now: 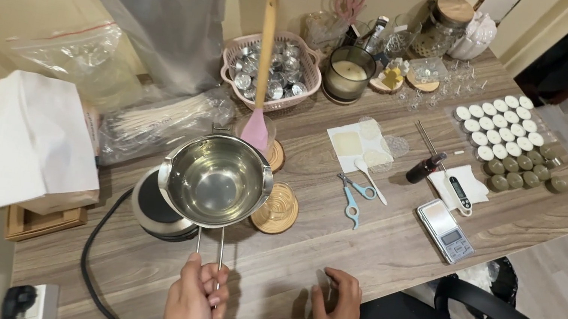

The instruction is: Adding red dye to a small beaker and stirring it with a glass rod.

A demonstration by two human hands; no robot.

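Steel pouring pot [216,181] with clear liquid inside, lifted just above a small round hotplate [153,211] near the front left of the wooden table [391,249]. Left hand [194,305] is closed in a fist around the pot's thin wire handle [209,246], which points toward the table's front edge. Right hand [335,313] rests flat on the table at the front edge, fingers spread and holding nothing. A black cord [93,258] runs from the hotplate off the front left corner. Just behind the pot stands a pink spatula [263,73] with a wooden handle, upright in a glass, and a round wooden coaster [276,210] lies just to the right of the pot. Blue scissors [353,193] and a white spoon [370,178] lie near the middle of the table. A small digital scale [445,230] sits toward the right front edge, with a thermometer [457,191] on a white cloth behind it. Rows of white and dark tealight candles [511,142] fill the right back corner. A pink basket [270,70] of metal cups and a dark jar candle [347,75] sit along the back edge.
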